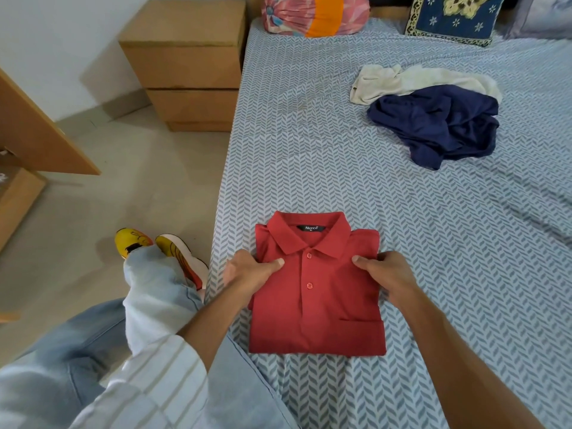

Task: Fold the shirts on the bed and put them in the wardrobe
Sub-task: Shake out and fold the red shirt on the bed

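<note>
A person sits at the near left edge of a bed (402, 212) covered in a blue-and-white herringbone sheet. A red polo shirt (318, 305) lies on the sheet directly in front of them, already folded into a neat rectangle, collar on the far side, buttons facing up, a chest pocket at its near right. The left hand (250, 274) pinches the shirt's left edge just below the collar, thumb on top and fingers curled underneath. The right hand (387, 274) grips the right edge the same way.

The shirt looks light and soft, so the fold would likely sag or slip open if lifted from one side; holding both edges with fingers underneath seems the safest way to carry it to the wardrobe.

Farther away, to the right, a crumpled navy shirt (439, 125) lies partly over a rumpled cream shirt (408, 80), both still unfolded. Pillows (315, 13) sit at the far end. A wooden bedside cabinet (185, 66) stands on the floor to the left.
</note>
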